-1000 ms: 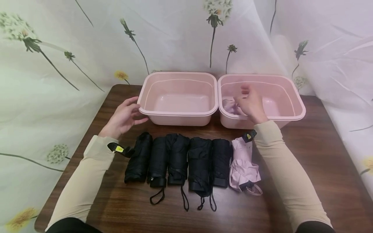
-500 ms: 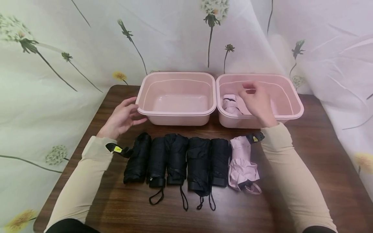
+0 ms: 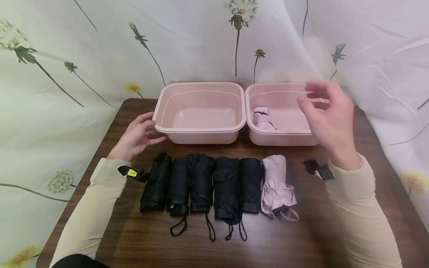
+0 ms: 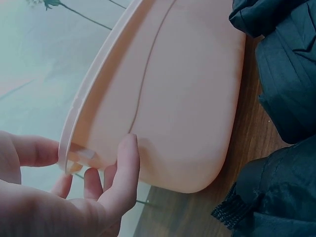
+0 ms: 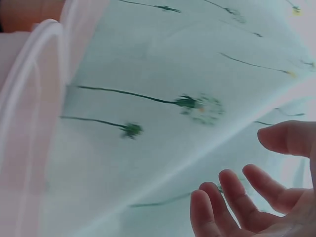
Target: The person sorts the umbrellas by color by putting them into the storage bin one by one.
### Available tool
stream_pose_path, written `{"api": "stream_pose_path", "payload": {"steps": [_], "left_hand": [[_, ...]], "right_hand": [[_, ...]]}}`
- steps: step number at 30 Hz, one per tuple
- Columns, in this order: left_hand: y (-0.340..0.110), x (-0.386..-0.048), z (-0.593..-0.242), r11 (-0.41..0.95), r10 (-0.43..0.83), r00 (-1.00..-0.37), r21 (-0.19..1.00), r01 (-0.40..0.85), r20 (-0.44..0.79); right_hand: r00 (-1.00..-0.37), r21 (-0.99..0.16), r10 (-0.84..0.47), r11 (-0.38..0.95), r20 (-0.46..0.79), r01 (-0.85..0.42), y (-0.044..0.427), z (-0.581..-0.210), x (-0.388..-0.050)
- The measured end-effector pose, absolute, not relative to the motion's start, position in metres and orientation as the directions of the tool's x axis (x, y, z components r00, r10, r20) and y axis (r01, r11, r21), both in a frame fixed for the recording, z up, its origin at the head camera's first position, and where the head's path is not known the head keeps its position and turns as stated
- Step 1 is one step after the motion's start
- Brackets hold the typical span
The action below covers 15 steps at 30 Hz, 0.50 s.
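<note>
My left hand (image 3: 135, 137) rests its fingers against the left end of a pink plastic tub (image 3: 201, 137), with loosely bent fingers at its rim. In the left wrist view the thumb (image 4: 127, 165) lies by the tub's outer wall. A second pink tub (image 3: 281, 140) stands beside it. Inside that one, at the left, lies a folded pink umbrella (image 3: 262, 118). My right hand (image 3: 330, 117) hovers over the right end of the second tub, fingers apart and holding nothing. On the table, in front of the tubs, is another folded pink umbrella (image 3: 277, 182).
Several folded black umbrellas (image 3: 226, 186) lie in a row to the left of the pink one, some with wrist loops toward me. A dark wooden table (image 3: 161, 247) carries everything. Behind hangs a pale cloth (image 3: 194, 41) printed with dandelions.
My right hand has let go of the pink umbrella in the right tub, then lifted up and to the right. The left hand has stayed at the left tub.
</note>
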<state>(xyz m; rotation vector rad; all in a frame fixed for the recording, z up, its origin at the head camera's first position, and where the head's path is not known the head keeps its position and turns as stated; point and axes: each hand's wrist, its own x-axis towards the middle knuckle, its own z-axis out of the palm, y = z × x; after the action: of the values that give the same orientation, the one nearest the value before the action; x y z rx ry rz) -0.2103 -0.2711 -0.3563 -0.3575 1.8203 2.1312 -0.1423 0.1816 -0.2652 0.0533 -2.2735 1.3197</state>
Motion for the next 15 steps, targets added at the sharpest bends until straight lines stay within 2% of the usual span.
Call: {"api": "stream_pose_path", "payload": {"steps": [9,15], "left_hand": [[-0.274,-0.209,-0.357,-0.146,0.084,-0.924,0.913,-0.382,-0.373],[-0.273,-0.209,-0.357,-0.150,0.085,-0.923,0.911,-0.383,-0.374]], "right_hand": [[-0.808,-0.812,0.253,0.422,0.532,-0.402,0.194,-0.258,-0.105],[-0.807,-0.833,0.291,0.393,0.514,-0.389,0.203,-0.271,-0.089]]}}
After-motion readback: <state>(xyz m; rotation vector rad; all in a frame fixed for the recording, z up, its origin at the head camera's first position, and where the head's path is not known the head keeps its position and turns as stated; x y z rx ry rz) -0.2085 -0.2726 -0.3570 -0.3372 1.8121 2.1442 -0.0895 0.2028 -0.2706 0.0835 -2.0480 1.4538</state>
